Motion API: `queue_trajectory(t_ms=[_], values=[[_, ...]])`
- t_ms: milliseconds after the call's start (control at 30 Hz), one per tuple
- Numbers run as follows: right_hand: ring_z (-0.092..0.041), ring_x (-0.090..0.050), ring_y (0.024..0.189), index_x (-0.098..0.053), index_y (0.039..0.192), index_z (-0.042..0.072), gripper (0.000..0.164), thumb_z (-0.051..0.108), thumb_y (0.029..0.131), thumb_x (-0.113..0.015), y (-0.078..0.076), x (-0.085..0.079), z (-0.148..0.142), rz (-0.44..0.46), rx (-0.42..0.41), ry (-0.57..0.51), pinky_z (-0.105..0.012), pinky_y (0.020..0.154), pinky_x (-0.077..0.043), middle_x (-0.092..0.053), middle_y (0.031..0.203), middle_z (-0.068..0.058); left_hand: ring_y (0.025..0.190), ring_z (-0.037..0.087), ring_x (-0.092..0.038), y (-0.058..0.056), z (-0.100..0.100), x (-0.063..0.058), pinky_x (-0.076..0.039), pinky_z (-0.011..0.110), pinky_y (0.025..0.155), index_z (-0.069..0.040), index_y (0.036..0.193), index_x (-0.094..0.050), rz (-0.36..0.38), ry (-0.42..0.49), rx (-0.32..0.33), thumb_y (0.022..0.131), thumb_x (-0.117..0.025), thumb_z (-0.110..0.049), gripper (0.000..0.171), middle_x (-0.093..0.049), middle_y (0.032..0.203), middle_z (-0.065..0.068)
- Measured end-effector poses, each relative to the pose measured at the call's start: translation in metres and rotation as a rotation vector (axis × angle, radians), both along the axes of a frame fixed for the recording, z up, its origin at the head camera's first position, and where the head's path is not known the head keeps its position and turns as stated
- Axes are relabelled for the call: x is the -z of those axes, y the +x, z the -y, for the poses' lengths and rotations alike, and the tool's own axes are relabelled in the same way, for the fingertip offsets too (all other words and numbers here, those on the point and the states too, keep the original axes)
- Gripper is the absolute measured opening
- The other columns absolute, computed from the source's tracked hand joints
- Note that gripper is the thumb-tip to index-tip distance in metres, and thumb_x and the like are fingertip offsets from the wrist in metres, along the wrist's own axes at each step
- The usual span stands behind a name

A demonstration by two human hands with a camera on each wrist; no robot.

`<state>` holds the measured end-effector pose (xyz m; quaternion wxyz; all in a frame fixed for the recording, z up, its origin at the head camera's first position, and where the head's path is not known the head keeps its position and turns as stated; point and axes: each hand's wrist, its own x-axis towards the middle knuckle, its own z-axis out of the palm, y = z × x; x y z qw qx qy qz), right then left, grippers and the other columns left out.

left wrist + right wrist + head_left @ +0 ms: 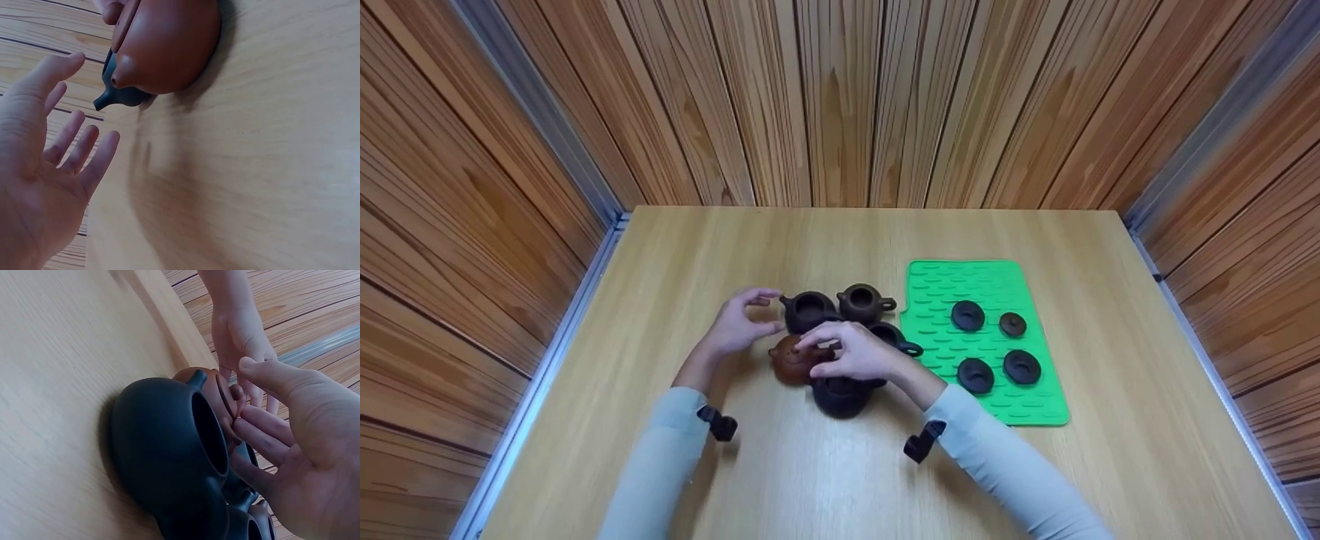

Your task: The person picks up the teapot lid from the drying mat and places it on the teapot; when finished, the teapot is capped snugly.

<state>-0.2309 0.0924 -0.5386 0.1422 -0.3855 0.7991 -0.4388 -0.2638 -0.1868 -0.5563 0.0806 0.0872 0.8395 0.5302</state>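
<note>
The left hand (737, 322) has its fingers spread wide and holds nothing. Just right of those fingers are a dark pot (801, 322) and the red-brown teapot (787, 367), which wears its lid (224, 395). The right hand (851, 351) is over this teapot, its fingers a bit bent and apart from the thumb, close to the lid; I cannot tell if they touch it. A big black pot (840, 403) sits under that hand. Well right of its fingers, a green mat (934, 281) holds four round lids (975, 375).
</note>
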Motion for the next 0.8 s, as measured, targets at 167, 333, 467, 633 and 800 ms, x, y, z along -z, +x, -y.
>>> queue_trajectory(t_ms=[167,333,467,633,800], values=[[-0.039,-0.065,0.148,-0.075,0.141,0.003,0.046,0.015,0.098,-0.087,0.0,-0.002,-0.003,0.027,-0.022,0.029,-0.053,0.119,-0.058,-0.074,0.151,-0.019,0.158,0.045,-0.05,-0.006,-0.008,0.002,-0.051,0.061,0.126,-0.007,0.157,-0.064,0.002,-0.015,0.04,0.096,-0.087,-0.006,0.065,-0.054,0.166,0.023],[-0.038,-0.065,0.149,-0.075,0.142,0.003,0.048,0.014,0.098,-0.087,0.001,-0.006,-0.005,0.009,-0.045,0.027,-0.047,0.126,-0.053,-0.074,0.151,-0.018,0.163,0.045,-0.046,-0.009,-0.017,0.005,-0.04,0.061,0.134,-0.008,0.159,-0.063,0.0,-0.029,0.084,0.096,-0.087,-0.004,0.067,-0.055,0.169,0.022],[-0.037,-0.065,0.149,-0.075,0.143,0.003,0.048,0.015,0.099,-0.087,0.002,-0.007,-0.006,0.0,-0.058,0.027,-0.046,0.128,-0.051,-0.075,0.15,-0.017,0.16,0.045,-0.05,-0.011,-0.022,0.007,-0.037,0.06,0.137,-0.006,0.158,-0.063,-0.021,-0.035,0.102,0.096,-0.088,-0.003,0.067,-0.058,0.167,0.022],[-0.04,-0.063,0.151,-0.074,0.144,0.002,0.046,0.014,0.1,-0.085,0.002,-0.008,-0.01,0.052,-0.062,0.012,-0.057,0.126,-0.052,-0.073,0.153,-0.02,0.156,0.046,-0.054,-0.014,-0.026,0.01,-0.043,0.058,0.133,-0.004,0.157,-0.064,-0.024,-0.026,0.093,0.094,-0.089,-0.002,0.068,-0.06,0.165,0.024],[-0.044,-0.06,0.153,-0.074,0.144,0.001,0.045,0.011,0.1,-0.084,0.003,-0.012,-0.017,0.101,-0.04,-0.008,-0.065,0.12,-0.055,-0.069,0.156,-0.024,0.154,0.046,-0.056,-0.018,-0.03,0.013,-0.043,0.058,0.132,-0.002,0.157,-0.064,-0.045,-0.046,0.106,0.094,-0.089,-0.003,0.067,-0.062,0.163,0.027]])
